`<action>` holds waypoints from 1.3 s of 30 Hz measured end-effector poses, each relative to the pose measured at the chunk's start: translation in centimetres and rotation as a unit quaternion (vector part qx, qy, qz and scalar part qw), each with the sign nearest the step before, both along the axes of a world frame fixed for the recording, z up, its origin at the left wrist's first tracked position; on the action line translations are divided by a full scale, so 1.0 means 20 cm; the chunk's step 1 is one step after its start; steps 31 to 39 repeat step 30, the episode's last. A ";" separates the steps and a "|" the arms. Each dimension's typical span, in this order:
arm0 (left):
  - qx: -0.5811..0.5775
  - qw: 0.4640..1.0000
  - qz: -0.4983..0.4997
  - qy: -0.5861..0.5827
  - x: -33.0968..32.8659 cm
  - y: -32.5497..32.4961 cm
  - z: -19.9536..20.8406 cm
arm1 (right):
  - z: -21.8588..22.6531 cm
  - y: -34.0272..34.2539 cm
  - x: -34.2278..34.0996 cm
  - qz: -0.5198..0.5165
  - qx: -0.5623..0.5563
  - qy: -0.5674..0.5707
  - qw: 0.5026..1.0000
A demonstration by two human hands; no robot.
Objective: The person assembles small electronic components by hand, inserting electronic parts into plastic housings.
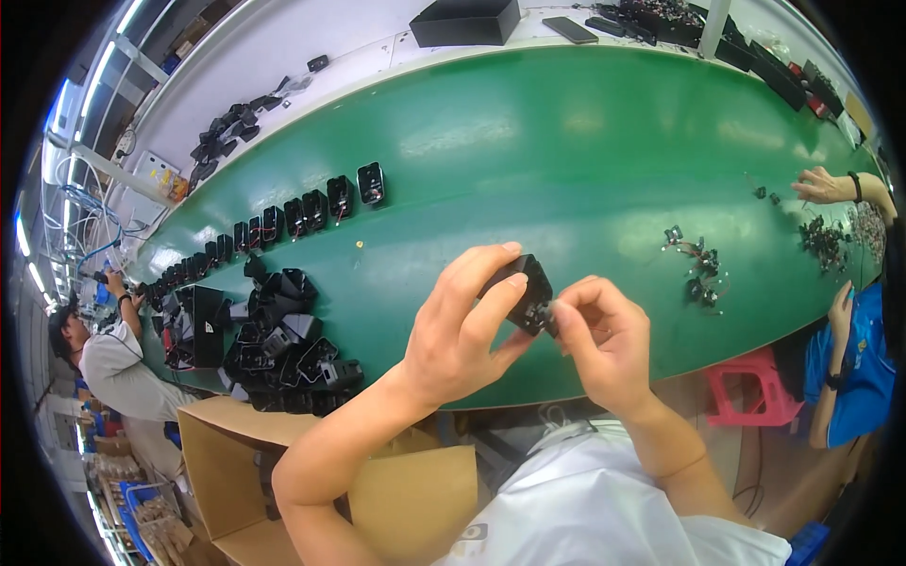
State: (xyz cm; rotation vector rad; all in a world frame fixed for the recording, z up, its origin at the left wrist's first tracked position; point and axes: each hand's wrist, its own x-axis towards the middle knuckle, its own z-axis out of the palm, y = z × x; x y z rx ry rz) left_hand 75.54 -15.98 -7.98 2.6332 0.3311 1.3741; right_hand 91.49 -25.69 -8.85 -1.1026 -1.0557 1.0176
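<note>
My left hand (464,316) grips a black plastic housing (529,288) in the middle, above the green table near its front edge. Its fingers lie over the top and the thumb sits below. My right hand (604,344) is pinched at the housing's lower right corner, on a small dark part (545,311) with thin wires, too small to make out fully. To the left, a row of open black housings (314,209) stands upright along the table. A heap of loose black housings (288,330) lies nearer to me. Small wired parts (700,264) lie in a cluster to the right.
An open cardboard box (222,472) stands below the table's front edge at left. Co-workers sit at the far left (123,363) and right (854,349); one's hand (823,186) reaches over the table. A pink stool (753,389) stands at right. A black tray (464,23) rests on the back ledge.
</note>
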 end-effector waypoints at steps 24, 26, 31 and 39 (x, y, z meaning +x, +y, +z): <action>-0.142 0.987 -0.041 0.058 0.02 0.04 0.01 | 0.00 0.10 0.18 -0.079 0.341 -0.405 0.845; -0.140 0.988 -0.041 0.056 0.02 0.05 0.01 | 0.00 0.10 0.21 -0.072 0.316 -0.399 0.858; -0.129 0.990 -0.035 0.055 0.03 0.04 -0.01 | -0.02 0.05 0.20 -0.072 0.214 -0.324 0.919; -0.129 0.990 -0.035 0.055 0.03 0.04 -0.01 | -0.02 0.05 0.20 -0.072 0.214 -0.324 0.919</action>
